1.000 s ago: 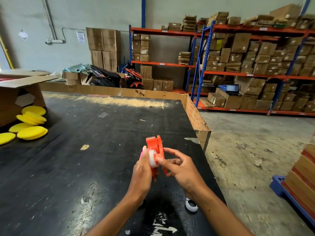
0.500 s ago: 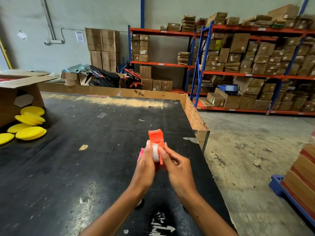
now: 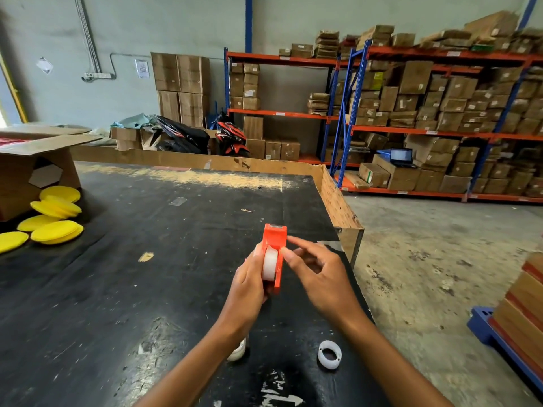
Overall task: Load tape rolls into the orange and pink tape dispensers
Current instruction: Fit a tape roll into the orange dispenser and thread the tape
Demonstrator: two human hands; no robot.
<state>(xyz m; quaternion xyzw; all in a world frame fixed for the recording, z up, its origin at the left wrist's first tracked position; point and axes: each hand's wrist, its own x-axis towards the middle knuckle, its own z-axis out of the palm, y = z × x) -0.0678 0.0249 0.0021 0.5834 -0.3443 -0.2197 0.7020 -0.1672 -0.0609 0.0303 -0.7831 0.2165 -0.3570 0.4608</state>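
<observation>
My left hand (image 3: 249, 284) grips the orange tape dispenser (image 3: 274, 240) upright above the black table (image 3: 117, 289), with a white tape roll (image 3: 269, 264) seated in it. My right hand (image 3: 318, 273) hovers just to the right of the dispenser, thumb and forefinger pinched near its upper edge and the other fingers spread. Whether they hold a tape end I cannot tell. A second white tape roll (image 3: 329, 354) lies on the table near the front right. Another white roll (image 3: 237, 352) is half hidden under my left forearm. The pink dispenser is not visible.
Yellow round pads (image 3: 55, 218) and an open cardboard box (image 3: 32, 163) sit at the table's left. A cardboard rim (image 3: 338, 201) lines the far and right edges. Shelves of boxes (image 3: 440, 113) stand behind; a blue pallet with boxes (image 3: 517, 324) is on the floor at right.
My right hand has come off the roll and moved to the right, fingers opening. The dispenser is now held by my left hand alone. The loose roll near the front is uncovered again.
</observation>
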